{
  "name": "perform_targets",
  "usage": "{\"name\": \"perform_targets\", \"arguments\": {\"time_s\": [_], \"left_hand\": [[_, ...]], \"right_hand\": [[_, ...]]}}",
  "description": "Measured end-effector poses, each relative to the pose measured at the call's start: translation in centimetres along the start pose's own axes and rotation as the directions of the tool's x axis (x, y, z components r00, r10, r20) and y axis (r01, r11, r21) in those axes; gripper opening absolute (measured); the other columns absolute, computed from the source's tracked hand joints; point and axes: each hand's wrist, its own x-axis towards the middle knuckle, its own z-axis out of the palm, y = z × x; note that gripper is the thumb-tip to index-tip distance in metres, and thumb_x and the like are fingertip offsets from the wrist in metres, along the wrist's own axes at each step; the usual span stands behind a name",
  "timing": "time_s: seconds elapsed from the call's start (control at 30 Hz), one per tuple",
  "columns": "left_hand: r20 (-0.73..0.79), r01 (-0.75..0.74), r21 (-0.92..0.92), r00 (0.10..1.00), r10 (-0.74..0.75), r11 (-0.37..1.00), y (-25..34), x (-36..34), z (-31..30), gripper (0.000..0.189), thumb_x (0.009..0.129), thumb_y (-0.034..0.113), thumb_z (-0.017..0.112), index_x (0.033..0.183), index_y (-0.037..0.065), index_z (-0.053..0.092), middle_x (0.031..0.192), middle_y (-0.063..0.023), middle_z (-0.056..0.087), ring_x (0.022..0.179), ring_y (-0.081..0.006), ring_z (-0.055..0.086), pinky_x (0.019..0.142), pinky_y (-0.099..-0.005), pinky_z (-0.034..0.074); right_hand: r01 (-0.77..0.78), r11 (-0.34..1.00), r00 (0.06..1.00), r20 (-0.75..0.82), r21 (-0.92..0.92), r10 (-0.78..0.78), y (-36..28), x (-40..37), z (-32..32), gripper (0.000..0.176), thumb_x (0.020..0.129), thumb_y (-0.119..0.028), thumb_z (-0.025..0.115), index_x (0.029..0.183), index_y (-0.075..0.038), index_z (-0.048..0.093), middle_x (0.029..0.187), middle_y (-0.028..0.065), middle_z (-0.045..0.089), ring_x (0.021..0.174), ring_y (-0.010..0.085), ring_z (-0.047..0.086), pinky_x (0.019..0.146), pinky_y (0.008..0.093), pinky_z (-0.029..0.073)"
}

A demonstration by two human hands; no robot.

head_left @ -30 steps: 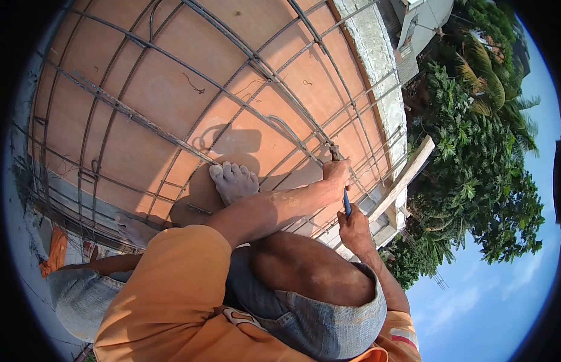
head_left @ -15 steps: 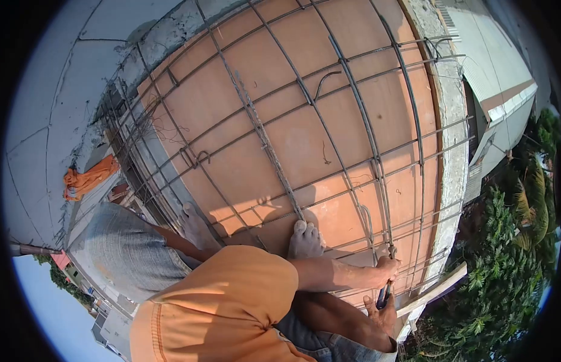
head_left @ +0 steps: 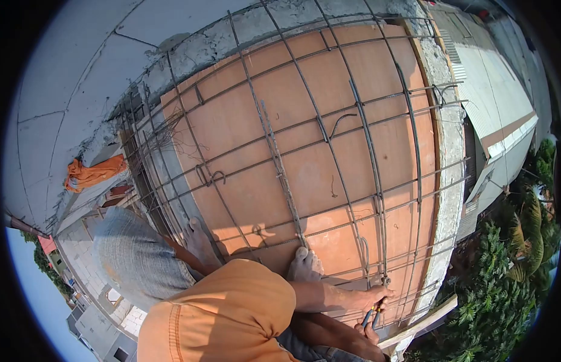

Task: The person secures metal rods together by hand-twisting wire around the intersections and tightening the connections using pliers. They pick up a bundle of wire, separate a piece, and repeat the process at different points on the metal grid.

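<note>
My left hand, reaching out of an orange sleeve, is closed at a rebar crossing near the slab's lower right. What its fingers grip is hidden. Just beyond it, a small metal head, seemingly the jaws of the pincers, meets the bars. My right hand is closed around the blue-handled pincers, directly below the left hand. My right knee partly covers that arm. The rebar grid spreads above orange-brown formwork panels.
My bare feet are on the formwork among the bars. Loose tie wire bunches at the left edge. An orange cloth lies on the grey roof. A rough concrete edge borders the right, with a plank and trees beyond.
The view has shifted, so the grid and my feet appear lower. Both hands stay at the same crossing, and the pincer handles look more spread apart.
</note>
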Motion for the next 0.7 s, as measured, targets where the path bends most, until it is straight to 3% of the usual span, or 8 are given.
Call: {"name": "perform_targets", "arguments": {"time_s": [0.1, 0.23, 0.33, 0.47, 0.53, 0.57, 0.63, 0.7], "left_hand": [[0.024, -0.041, -0.043, 0.999, 0.042, 0.998, 0.4, -1.1, 1.6, 0.02, 0.09, 0.023, 0.061, 0.084, 0.012, 0.045, 0.061, 0.0015, 0.039, 0.045, -0.0096, 0.034, 0.045, -0.0289, 0.035], [-0.272, -0.07, 0.183, 0.955, 0.119, 0.981, -0.3, -0.8, 2.2, 0.029, 0.088, 0.033, 0.064, 0.082, 0.013, 0.044, 0.064, -0.0001, 0.043, 0.051, -0.0119, 0.039, 0.047, -0.0285, 0.035], [-0.322, -0.077, 0.225, 0.935, 0.149, 0.971, -0.1, -1.0, 2.7, 0.03, 0.088, 0.035, 0.064, 0.082, 0.013, 0.044, 0.066, -0.0005, 0.044, 0.053, -0.0127, 0.041, 0.048, -0.0294, 0.036], [-0.288, -0.069, 0.266, 0.946, 0.148, 0.961, 0.3, -2.5, 2.5, 0.033, 0.087, 0.039, 0.065, 0.082, 0.013, 0.044, 0.068, -0.0011, 0.045, 0.056, -0.0137, 0.043, 0.049, -0.0307, 0.037], [-0.033, -0.179, 0.227, 0.981, 0.192, 0.957, 0.2, -3.3, 0.7, 0.038, 0.085, 0.045, 0.065, 0.086, 0.013, 0.046, 0.073, -0.0028, 0.049, 0.065, -0.0172, 0.05, 0.054, -0.0354, 0.042], [-0.024, -0.199, 0.22, 0.978, 0.21, 0.955, 0.5, -4.6, 0.6, 0.038, 0.085, 0.045, 0.065, 0.086, 0.013, 0.046, 0.073, -0.0028, 0.049, 0.065, -0.0172, 0.05, 0.054, -0.0354, 0.042], [0.344, -0.198, 0.123, 0.928, 0.145, 0.973, 1.3, -6.9, 1.1, 0.035, 0.085, 0.044, 0.064, 0.083, 0.012, 0.049, 0.073, -0.0039, 0.052, 0.067, -0.0192, 0.054, 0.061, -0.0382, 0.046], [0.365, -0.234, 0.174, 0.918, 0.158, 0.957, 1.8, -6.6, 1.6, 0.032, 0.087, 0.039, 0.061, 0.077, 0.011, 0.051, 0.074, -0.0062, 0.056, 0.07, -0.0196, 0.057, 0.062, -0.0359, 0.048]], "right_hand": [[0.026, 0.942, 0.97, -0.22, -0.335, -0.105, -0.8, -0.1, 0.5, 0.037, 0.095, -0.036, 0.057, 0.118, -0.008, 0.052, 0.091, 0.0046, 0.059, 0.073, 0.021, 0.058, 0.066, 0.0345, 0.051], [-0.09, 0.462, 0.778, -0.352, -0.882, -0.521, -0.6, -0.5, 2.7, 0.039, 0.095, -0.037, 0.056, 0.119, -0.007, 0.052, 0.093, 0.0053, 0.06, 0.074, 0.0225, 0.058, 0.068, 0.0352, 0.051], [-0.15, 0.233, 0.724, -0.268, -0.961, -0.635, -0.1, 0.0, 1.9, 0.04, 0.095, -0.037, 0.055, 0.12, -0.006, 0.051, 0.094, 0.0058, 0.06, 0.074, 0.0235, 0.058, 0.069, 0.0358, 0.051], [-0.161, 0.159, 0.706, -0.226, -0.974, -0.671, 0.1, 0.2, 1.2, 0.043, 0.096, -0.038, 0.054, 0.121, -0.005, 0.051, 0.095, 0.0065, 0.06, 0.075, 0.0249, 0.058, 0.07, 0.0366, 0.051], [-0.162, 0.139, 0.698, -0.213, -0.977, -0.684, -0.4, 0.3, 0.7, 0.044, 0.096, -0.039, 0.054, 0.122, -0.004, 0.05, 0.095, 0.0068, 0.06, 0.075, 0.0257, 0.058, 0.071, 0.037, 0.052], [-0.17, 0.124, 0.694, -0.208, -0.978, -0.69, -0.6, 0.4, 0.6, 0.044, 0.096, -0.039, 0.054, 0.122, -0.004, 0.05, 0.096, 0.007, 0.06, 0.075, 0.026, 0.058, 0.072, 0.0371, 0.052], [-0.183, 0.099, 0.686, -0.199, -0.978, -0.7, -0.7, 0.8, 0.2, 0.045, 0.096, -0.039, 0.053, 0.123, -0.003, 0.05, 0.096, 0.0073, 0.061, 0.076, 0.0267, 0.059, 0.072, 0.0375, 0.052], [-0.191, 0.082, 0.686, -0.192, -0.978, -0.701, -0.5, 0.9, 0.0, 0.046, 0.096, -0.04, 0.053, 0.124, -0.003, 0.05, 0.097, 0.0077, 0.061, 0.076, 0.0274, 0.059, 0.073, 0.0379, 0.052]]}}
